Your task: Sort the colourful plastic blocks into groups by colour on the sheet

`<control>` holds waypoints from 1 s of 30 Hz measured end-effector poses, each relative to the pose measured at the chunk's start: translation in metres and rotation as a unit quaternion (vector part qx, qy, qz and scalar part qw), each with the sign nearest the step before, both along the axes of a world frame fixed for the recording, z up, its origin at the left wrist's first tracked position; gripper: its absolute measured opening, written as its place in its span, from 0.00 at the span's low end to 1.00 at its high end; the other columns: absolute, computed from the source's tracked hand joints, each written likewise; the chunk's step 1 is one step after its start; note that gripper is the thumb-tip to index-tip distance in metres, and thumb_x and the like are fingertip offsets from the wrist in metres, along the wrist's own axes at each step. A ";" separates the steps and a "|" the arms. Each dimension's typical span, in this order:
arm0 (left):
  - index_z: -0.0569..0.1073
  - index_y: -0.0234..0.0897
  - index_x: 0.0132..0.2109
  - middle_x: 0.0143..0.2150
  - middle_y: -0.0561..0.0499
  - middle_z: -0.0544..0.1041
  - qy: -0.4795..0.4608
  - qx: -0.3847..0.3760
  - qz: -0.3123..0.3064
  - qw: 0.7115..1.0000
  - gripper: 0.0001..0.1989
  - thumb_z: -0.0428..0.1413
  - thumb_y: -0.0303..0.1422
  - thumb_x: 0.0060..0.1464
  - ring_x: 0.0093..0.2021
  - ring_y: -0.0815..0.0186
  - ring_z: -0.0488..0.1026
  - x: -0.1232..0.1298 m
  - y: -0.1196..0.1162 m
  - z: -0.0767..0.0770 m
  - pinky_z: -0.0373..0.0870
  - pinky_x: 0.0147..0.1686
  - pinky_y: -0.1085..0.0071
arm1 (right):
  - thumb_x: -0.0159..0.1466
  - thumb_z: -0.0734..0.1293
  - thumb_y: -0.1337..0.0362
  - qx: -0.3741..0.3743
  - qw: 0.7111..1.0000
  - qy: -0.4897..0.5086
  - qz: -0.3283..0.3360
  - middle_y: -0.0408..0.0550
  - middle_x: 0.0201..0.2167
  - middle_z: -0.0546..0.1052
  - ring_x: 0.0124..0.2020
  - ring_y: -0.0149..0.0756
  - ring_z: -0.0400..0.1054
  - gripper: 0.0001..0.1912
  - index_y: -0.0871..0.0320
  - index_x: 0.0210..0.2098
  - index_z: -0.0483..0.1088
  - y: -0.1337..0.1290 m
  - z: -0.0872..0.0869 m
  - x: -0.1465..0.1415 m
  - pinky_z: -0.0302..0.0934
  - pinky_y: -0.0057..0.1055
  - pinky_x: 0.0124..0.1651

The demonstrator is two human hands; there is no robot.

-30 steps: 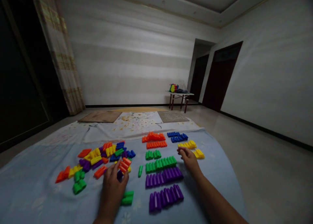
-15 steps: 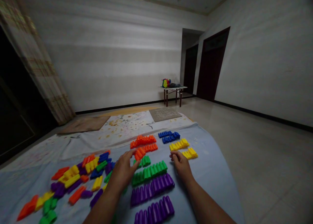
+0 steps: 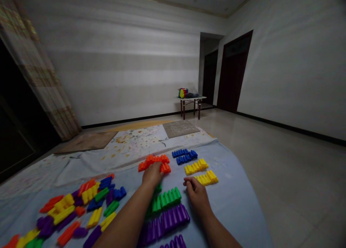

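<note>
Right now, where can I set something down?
Bare blue cloth lies right of the yellow rows and right hand; a smaller patch separates the mixed pile from the orange rows. Crowded: that pile, the green and purple rows.

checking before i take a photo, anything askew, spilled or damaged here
Nothing looks spilled or damaged. Only the mixed-colour plastic pieces at left look untidy, jumbled beside neat colour-sorted rows.

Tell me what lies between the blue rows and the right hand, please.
In the head view, yellow rows lie between the blue rows and the right hand, which partly hides the nearer yellow row.
</note>
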State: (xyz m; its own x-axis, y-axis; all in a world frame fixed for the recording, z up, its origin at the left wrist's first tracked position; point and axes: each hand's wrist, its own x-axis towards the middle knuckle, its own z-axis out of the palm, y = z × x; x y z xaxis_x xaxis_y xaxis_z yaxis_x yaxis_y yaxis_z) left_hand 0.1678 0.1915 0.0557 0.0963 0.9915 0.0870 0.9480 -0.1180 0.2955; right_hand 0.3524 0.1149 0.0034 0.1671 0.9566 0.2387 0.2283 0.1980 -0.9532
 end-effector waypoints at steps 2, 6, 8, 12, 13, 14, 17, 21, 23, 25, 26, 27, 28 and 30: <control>0.69 0.35 0.50 0.53 0.44 0.71 0.001 0.000 -0.004 1.000 0.20 0.53 0.28 0.48 0.54 0.60 0.66 0.002 0.002 -0.001 0.59 0.53 0.66 | 0.59 0.58 0.57 -0.005 1.000 -0.011 0.001 0.50 0.31 0.76 0.34 0.38 0.71 0.16 0.60 0.37 0.72 0.000 0.000 0.000 0.63 0.30 0.36; 0.71 0.36 0.49 0.52 0.44 0.72 -0.001 0.012 -0.005 1.000 0.19 0.55 0.29 0.47 0.52 0.59 0.67 0.006 -0.002 -0.002 0.61 0.51 0.66 | 0.59 0.58 0.56 -0.013 1.000 -0.018 0.017 0.50 0.32 0.76 0.35 0.38 0.71 0.17 0.60 0.38 0.71 -0.002 -0.004 0.001 0.63 0.31 0.38; 0.71 0.39 0.49 0.52 0.46 0.72 -0.005 0.030 -0.005 1.000 0.19 0.56 0.30 0.47 0.52 0.61 0.68 0.006 -0.010 0.001 0.62 0.50 0.67 | 0.59 0.58 0.55 -0.016 1.000 -0.015 0.020 0.50 0.32 0.77 0.36 0.39 0.71 0.17 0.60 0.39 0.71 -0.003 -0.007 0.003 0.63 0.32 0.39; 0.70 0.42 0.49 0.50 0.51 0.72 -0.008 0.093 0.001 0.996 0.15 0.50 0.33 0.53 0.51 0.68 0.67 -0.009 -0.035 0.013 0.61 0.51 0.73 | 0.58 0.59 0.53 -0.031 0.999 -0.025 0.026 0.51 0.35 0.77 0.38 0.40 0.71 0.19 0.60 0.40 0.70 -0.003 -0.012 0.008 0.63 0.33 0.42; 0.70 0.42 0.48 0.50 0.52 0.72 -0.005 0.109 0.011 0.994 0.14 0.48 0.34 0.55 0.51 0.69 0.67 -0.018 -0.041 0.016 0.60 0.51 0.73 | 0.58 0.59 0.53 -0.038 0.998 -0.032 0.027 0.51 0.35 0.77 0.39 0.41 0.71 0.20 0.60 0.41 0.70 -0.002 -0.013 0.009 0.63 0.34 0.43; 0.70 0.42 0.48 0.49 0.52 0.73 0.000 0.122 0.027 0.992 0.14 0.46 0.34 0.56 0.51 0.69 0.67 -0.029 -0.047 0.019 0.59 0.52 0.73 | 0.58 0.59 0.52 -0.045 0.998 -0.040 0.029 0.51 0.36 0.77 0.39 0.41 0.71 0.20 0.59 0.41 0.70 -0.002 -0.014 0.010 0.62 0.34 0.43; 0.69 0.39 0.48 0.50 0.48 0.72 0.023 0.144 0.099 0.984 0.15 0.44 0.33 0.57 0.52 0.66 0.65 -0.079 -0.058 0.024 0.57 0.54 0.68 | 0.57 0.59 0.51 -0.057 0.996 -0.058 0.033 0.51 0.36 0.77 0.40 0.41 0.70 0.21 0.59 0.42 0.70 -0.001 -0.014 0.011 0.62 0.34 0.44; 0.64 0.32 0.55 0.57 0.38 0.65 0.058 0.126 0.227 0.964 0.21 0.44 0.32 0.54 0.57 0.55 0.60 -0.159 -0.063 0.019 0.53 0.56 0.56 | 0.57 0.59 0.51 -0.055 0.996 -0.067 0.032 0.51 0.36 0.77 0.40 0.41 0.71 0.21 0.59 0.41 0.70 -0.001 -0.012 0.009 0.62 0.34 0.44; 0.63 0.32 0.57 0.60 0.36 0.62 0.071 0.099 0.265 0.956 0.24 0.46 0.34 0.53 0.60 0.51 0.57 -0.191 -0.063 0.015 0.52 0.55 0.52 | 0.56 0.59 0.51 -0.051 0.996 -0.066 0.031 0.51 0.35 0.78 0.40 0.42 0.71 0.21 0.59 0.40 0.71 -0.002 -0.011 0.008 0.63 0.34 0.43; 0.65 0.32 0.55 0.58 0.36 0.65 0.074 0.061 0.265 0.959 0.25 0.48 0.38 0.51 0.58 0.49 0.60 -0.211 -0.064 0.010 0.55 0.54 0.52 | 0.55 0.60 0.51 -0.047 0.997 -0.059 0.030 0.51 0.34 0.78 0.40 0.42 0.72 0.21 0.58 0.40 0.71 -0.001 -0.010 0.008 0.63 0.34 0.43; 0.66 0.33 0.54 0.57 0.36 0.66 0.074 0.045 0.255 0.963 0.24 0.49 0.39 0.51 0.56 0.50 0.62 -0.216 -0.066 0.008 0.56 0.53 0.53 | 0.55 0.60 0.51 -0.046 0.997 -0.055 0.030 0.51 0.34 0.78 0.39 0.42 0.72 0.21 0.58 0.39 0.72 -0.001 -0.010 0.008 0.64 0.34 0.42; 0.68 0.33 0.52 0.55 0.37 0.68 0.073 0.033 0.241 0.967 0.24 0.49 0.40 0.51 0.55 0.51 0.64 -0.219 -0.067 0.007 0.58 0.52 0.55 | 0.54 0.61 0.51 -0.047 0.997 -0.052 0.030 0.51 0.33 0.78 0.38 0.43 0.72 0.21 0.58 0.39 0.72 0.000 -0.010 0.009 0.64 0.34 0.41; 0.70 0.34 0.51 0.54 0.38 0.69 0.072 0.025 0.225 0.971 0.22 0.48 0.40 0.51 0.54 0.52 0.65 -0.220 -0.070 0.006 0.58 0.52 0.57 | 0.53 0.61 0.50 -0.049 0.997 -0.050 0.029 0.50 0.33 0.79 0.38 0.43 0.72 0.21 0.58 0.38 0.72 0.001 -0.010 0.009 0.64 0.34 0.41; 0.71 0.35 0.49 0.54 0.40 0.69 0.069 0.023 0.194 0.978 0.20 0.47 0.39 0.52 0.53 0.54 0.66 -0.215 -0.079 0.003 0.59 0.52 0.60 | 0.52 0.62 0.50 -0.060 0.996 -0.051 0.033 0.50 0.32 0.79 0.38 0.43 0.72 0.22 0.58 0.38 0.72 0.003 -0.011 0.010 0.64 0.34 0.40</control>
State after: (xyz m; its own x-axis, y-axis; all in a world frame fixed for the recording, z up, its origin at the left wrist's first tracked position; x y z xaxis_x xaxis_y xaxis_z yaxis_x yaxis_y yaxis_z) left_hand -0.0473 0.1129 0.0592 -0.2725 0.9513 0.1444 0.9546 0.2486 0.1640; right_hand 0.3623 0.1177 -0.0079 0.0829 0.9874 0.1346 0.3162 0.1020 -0.9432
